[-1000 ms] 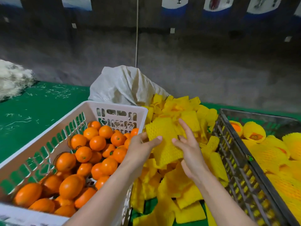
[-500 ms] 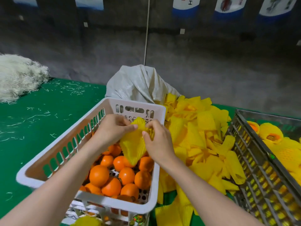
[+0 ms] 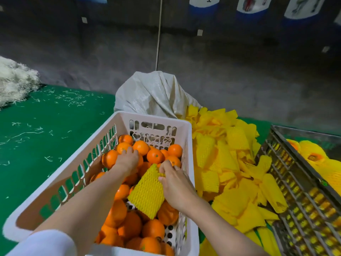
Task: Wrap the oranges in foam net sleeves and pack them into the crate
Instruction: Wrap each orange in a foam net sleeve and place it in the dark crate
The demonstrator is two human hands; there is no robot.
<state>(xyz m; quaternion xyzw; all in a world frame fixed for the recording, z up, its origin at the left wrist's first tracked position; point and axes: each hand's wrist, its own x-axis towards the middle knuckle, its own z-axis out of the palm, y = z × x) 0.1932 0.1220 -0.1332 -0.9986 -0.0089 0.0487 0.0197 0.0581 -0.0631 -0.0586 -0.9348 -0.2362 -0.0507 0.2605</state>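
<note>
**Sleeve pinched, orange under the other hand**

Your right fingers (image 3: 164, 169) pinched the top corner of one foam net sleeve (image 3: 147, 194), its long axis running back toward you over the fruit. Your left fingers (image 3: 131, 152) curled over an orange (image 3: 121, 147) just beyond and left of the sleeve; I cannot tell whether they gripped it. Both lay inside the white basket (image 3: 153, 117); the crate (image 3: 295, 191) stood well to your right.

Left hand (image 3: 127, 160) reaches down, perhaps gripping; right hand (image 3: 176, 183) pinches
</note>
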